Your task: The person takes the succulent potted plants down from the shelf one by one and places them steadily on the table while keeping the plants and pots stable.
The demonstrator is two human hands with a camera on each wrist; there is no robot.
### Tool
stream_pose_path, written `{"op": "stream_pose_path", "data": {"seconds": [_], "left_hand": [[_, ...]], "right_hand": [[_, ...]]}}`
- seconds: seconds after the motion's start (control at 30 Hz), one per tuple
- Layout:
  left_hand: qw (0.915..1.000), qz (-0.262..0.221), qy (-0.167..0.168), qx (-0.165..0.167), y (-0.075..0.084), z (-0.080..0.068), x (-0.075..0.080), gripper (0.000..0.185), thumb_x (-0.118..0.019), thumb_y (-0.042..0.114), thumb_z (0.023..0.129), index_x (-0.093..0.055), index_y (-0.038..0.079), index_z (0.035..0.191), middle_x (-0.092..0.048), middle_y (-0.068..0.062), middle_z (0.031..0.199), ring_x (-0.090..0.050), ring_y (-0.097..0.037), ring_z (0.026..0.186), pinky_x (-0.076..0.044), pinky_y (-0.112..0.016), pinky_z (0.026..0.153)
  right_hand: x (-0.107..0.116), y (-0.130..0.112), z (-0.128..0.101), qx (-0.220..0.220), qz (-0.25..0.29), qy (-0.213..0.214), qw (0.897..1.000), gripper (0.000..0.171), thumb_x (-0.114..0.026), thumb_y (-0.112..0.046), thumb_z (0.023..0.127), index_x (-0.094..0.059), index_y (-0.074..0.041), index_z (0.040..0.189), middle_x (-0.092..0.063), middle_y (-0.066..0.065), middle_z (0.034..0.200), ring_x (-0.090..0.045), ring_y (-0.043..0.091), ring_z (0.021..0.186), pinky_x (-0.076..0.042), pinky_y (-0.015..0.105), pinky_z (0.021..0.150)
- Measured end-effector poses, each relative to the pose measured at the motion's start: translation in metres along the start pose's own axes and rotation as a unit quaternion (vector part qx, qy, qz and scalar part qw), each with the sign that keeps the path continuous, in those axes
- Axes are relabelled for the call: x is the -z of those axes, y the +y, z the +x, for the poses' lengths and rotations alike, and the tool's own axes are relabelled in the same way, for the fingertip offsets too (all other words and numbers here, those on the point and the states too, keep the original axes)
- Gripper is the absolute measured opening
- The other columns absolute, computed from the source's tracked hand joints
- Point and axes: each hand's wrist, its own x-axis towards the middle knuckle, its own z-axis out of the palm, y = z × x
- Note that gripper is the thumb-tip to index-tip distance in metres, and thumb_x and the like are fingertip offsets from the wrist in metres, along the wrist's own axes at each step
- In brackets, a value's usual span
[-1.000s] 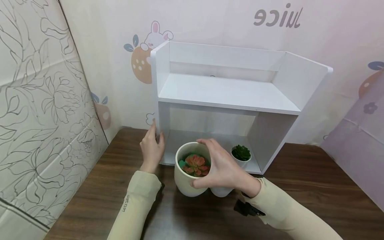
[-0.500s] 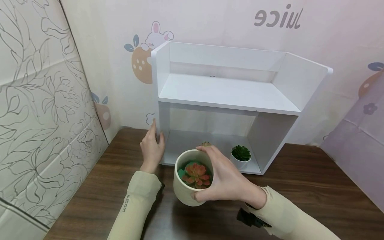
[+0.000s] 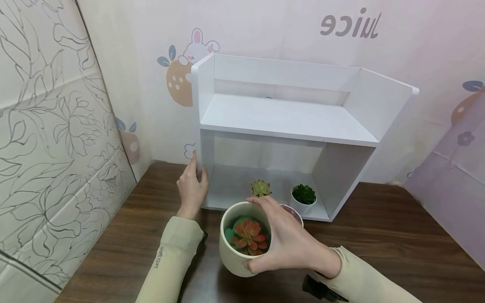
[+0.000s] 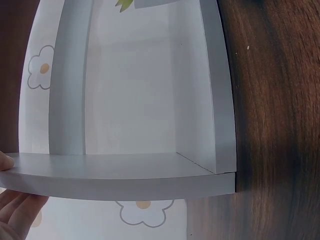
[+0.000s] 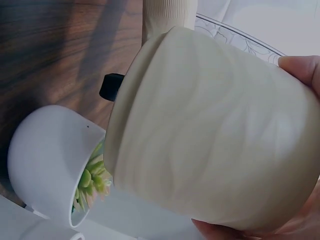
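My right hand [image 3: 270, 235] grips a cream ribbed pot [image 3: 236, 256] holding a red succulent [image 3: 248, 236], lifted just in front of the white shelf unit [image 3: 284, 122]. The right wrist view shows the cream pot [image 5: 215, 150] close up, my fingers [image 5: 300, 70] wrapped around it. My left hand [image 3: 193, 181] holds the shelf's left side panel [image 4: 115, 180], thumb on one face and fingers [image 4: 15, 210] on the other. A yellow-green succulent [image 3: 260, 188] stands on the lower shelf behind the cream pot, in a white pot [image 5: 45, 155].
A small white pot with a dark green succulent [image 3: 304, 195] stands at the right of the lower shelf. The shelf sits on a dark wooden table [image 3: 398, 235] against a papered wall. A patterned panel [image 3: 49, 147] closes off the left side.
My right hand has drawn the cream pot back toward me and slightly down, uncovering the yellow-green succulent behind it. My left hand has stayed on the side panel.
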Motion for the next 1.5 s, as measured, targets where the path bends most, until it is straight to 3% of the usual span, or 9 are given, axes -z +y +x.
{"op": "stream_pose_path", "data": {"seconds": [0.33,0.63,0.97,1.23,1.5], "left_hand": [[1.0,-0.001,0.005,-0.002,-0.001,-0.001,-0.002,0.05,-0.06,0.008,0.091,-0.047,-0.004,0.138,-0.061,-0.026,0.123,-0.063,-0.041,0.106,-0.049,-0.057,0.08],[1.0,-0.002,0.007,0.002,0.001,0.0,-0.001,0.049,-0.06,0.007,0.091,-0.048,-0.004,0.137,-0.062,-0.027,0.12,-0.063,-0.042,0.104,-0.049,-0.056,0.081],[1.0,-0.004,0.007,0.0,0.0,0.0,-0.001,0.05,-0.06,0.007,0.091,-0.047,-0.005,0.137,-0.063,-0.027,0.119,-0.065,-0.041,0.102,-0.05,-0.056,0.079],[1.0,-0.003,0.001,0.004,-0.001,-0.001,-0.002,0.05,-0.06,0.007,0.091,-0.046,-0.003,0.139,-0.062,-0.026,0.121,-0.064,-0.04,0.105,-0.05,-0.055,0.083],[1.0,-0.004,-0.002,0.008,-0.001,0.0,-0.001,0.052,-0.06,0.008,0.092,-0.045,-0.003,0.14,-0.061,-0.026,0.124,-0.063,-0.04,0.107,-0.051,-0.054,0.083]], "right_hand": [[-0.011,0.005,-0.01,0.017,0.006,0.0,1.0,0.096,-0.085,-0.038,0.052,-0.044,-0.011,0.134,-0.051,-0.009,0.122,-0.054,0.007,0.105,-0.049,0.029,0.087],[-0.017,0.01,-0.015,0.018,0.017,-0.011,1.0,0.093,-0.086,-0.041,0.054,-0.044,-0.02,0.134,-0.05,-0.011,0.123,-0.053,0.007,0.108,-0.048,0.029,0.09],[-0.025,0.018,-0.021,0.012,-0.008,-0.01,1.0,0.096,-0.084,-0.045,0.057,-0.04,-0.017,0.137,-0.05,-0.009,0.122,-0.053,0.007,0.106,-0.049,0.031,0.088],[-0.033,0.024,-0.025,0.007,-0.001,-0.016,1.0,0.098,-0.085,-0.044,0.056,-0.043,-0.006,0.135,-0.049,-0.008,0.126,-0.053,0.008,0.108,-0.048,0.031,0.09],[-0.039,0.027,-0.027,-0.001,-0.013,-0.025,1.0,0.097,-0.085,-0.043,0.054,-0.044,-0.007,0.134,-0.05,-0.007,0.122,-0.052,0.006,0.105,-0.049,0.031,0.088]]}}
